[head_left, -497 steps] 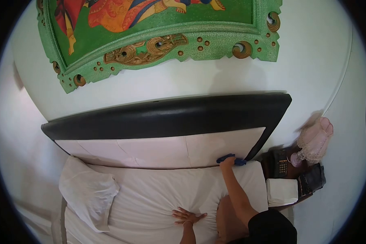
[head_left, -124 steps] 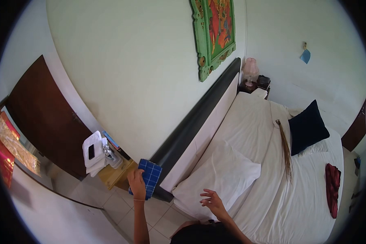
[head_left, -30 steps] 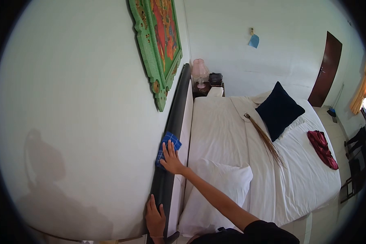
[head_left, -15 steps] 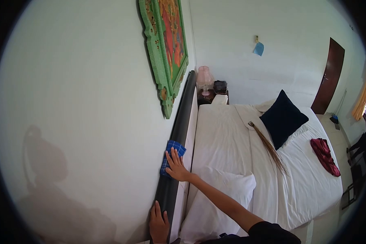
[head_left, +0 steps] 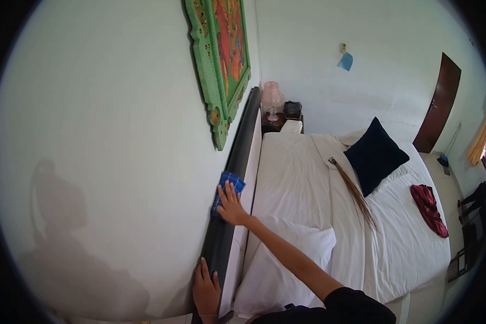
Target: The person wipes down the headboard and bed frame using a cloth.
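My right hand [head_left: 231,206] lies flat with its fingers spread on a blue checked cloth [head_left: 234,179], on the black, smooth-covered padded rail that tops the headboard [head_left: 217,243]. The cloth sits partway along that rail; one corner shows past my fingertips toward the headboard's inner edge, a strip shows on the wall side, and the rest is hidden under me. My left hand [head_left: 206,291] rests on the same rail at its near end, fingers close together, thumb held apart, with nothing in its grasp that I can see.

I judge the cloth to be light, thin and limp, nothing that could break. On that slick-looking cover it should slide easily, yet ruck up if pushed from one edge, so a broad palm over its middle seems the best hold; for lifting, I'd pinch the bare corner beyond my fingers.

Below my right forearm, a plump white pillow [head_left: 270,276] lies at the bed's near headboard corner. Farther off, a navy square cushion [head_left: 376,156] leans near the bed's far edge, and a crumpled dark-red shiny fabric [head_left: 429,210] lies beside the foot edge.
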`<action>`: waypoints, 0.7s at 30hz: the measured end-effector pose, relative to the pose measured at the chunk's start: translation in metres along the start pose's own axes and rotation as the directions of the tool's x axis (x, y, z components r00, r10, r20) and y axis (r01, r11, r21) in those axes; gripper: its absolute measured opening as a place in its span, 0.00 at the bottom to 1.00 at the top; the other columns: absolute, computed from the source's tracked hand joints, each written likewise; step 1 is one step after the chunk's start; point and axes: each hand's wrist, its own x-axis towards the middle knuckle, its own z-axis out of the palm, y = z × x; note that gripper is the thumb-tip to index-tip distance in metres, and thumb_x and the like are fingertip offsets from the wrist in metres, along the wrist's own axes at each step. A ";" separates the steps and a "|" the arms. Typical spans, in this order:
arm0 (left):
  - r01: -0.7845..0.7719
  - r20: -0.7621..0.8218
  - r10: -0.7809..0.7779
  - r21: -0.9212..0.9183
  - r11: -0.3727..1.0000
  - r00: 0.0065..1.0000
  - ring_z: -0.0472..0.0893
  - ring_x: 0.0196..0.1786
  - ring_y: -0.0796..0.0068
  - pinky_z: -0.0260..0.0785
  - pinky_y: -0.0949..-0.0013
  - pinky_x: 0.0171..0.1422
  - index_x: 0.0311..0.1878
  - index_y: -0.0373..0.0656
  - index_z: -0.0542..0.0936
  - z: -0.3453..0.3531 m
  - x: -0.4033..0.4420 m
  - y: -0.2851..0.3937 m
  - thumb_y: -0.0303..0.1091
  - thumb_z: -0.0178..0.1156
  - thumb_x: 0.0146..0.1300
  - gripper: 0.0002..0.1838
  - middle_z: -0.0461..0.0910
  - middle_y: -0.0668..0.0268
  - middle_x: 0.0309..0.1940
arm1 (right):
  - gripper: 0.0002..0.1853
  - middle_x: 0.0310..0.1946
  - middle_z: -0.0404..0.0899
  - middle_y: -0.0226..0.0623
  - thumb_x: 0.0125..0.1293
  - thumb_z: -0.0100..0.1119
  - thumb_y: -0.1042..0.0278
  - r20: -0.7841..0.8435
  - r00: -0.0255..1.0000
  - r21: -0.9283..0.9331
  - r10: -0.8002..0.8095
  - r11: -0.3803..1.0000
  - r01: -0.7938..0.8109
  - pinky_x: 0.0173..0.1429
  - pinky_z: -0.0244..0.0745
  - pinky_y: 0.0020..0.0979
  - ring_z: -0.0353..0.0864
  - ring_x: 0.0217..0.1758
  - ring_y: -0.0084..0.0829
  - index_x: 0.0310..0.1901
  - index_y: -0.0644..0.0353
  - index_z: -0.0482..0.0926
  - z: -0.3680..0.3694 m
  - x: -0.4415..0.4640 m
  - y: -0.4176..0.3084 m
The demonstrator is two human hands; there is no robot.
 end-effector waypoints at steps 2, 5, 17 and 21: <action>-0.057 -0.020 0.057 -0.032 0.998 0.998 0.70 0.66 0.46 0.68 0.54 0.66 0.75 0.40 0.59 0.003 0.008 0.002 0.37 0.51 0.72 0.30 0.67 0.48 0.66 | 0.44 0.80 0.27 0.53 0.66 0.50 0.54 0.035 0.998 0.004 -0.044 0.999 0.044 0.77 0.34 0.65 0.25 0.83 0.54 0.79 0.57 0.41 0.001 -0.028 -0.021; -0.164 -0.026 0.162 -0.137 0.977 0.986 0.60 0.74 0.46 0.56 0.52 0.76 0.75 0.39 0.58 0.005 0.030 0.011 0.35 0.52 0.70 0.32 0.59 0.48 0.73 | 0.44 0.80 0.23 0.51 0.68 0.49 0.54 0.108 0.993 0.044 -0.051 0.998 0.047 0.78 0.32 0.64 0.23 0.83 0.54 0.79 0.55 0.38 -0.001 -0.068 -0.052; -0.351 -0.038 0.355 0.080 0.933 0.934 0.55 0.78 0.56 0.45 0.53 0.81 0.76 0.41 0.60 0.043 0.098 0.014 0.26 0.54 0.55 0.40 0.57 0.59 0.77 | 0.40 0.77 0.48 0.54 0.68 0.63 0.60 -0.147 0.974 0.286 0.172 0.950 -0.125 0.80 0.47 0.44 0.48 0.80 0.51 0.75 0.61 0.53 -0.046 -0.208 0.006; -0.340 -0.028 0.343 0.078 0.937 0.939 0.55 0.78 0.58 0.45 0.53 0.82 0.76 0.44 0.59 0.046 0.099 0.011 0.27 0.53 0.55 0.41 0.56 0.61 0.77 | 0.70 0.71 0.55 0.63 0.38 0.81 0.35 -0.377 0.419 0.070 0.826 0.476 -0.876 0.78 0.53 0.44 0.53 0.76 0.55 0.69 0.81 0.51 0.017 -0.380 0.121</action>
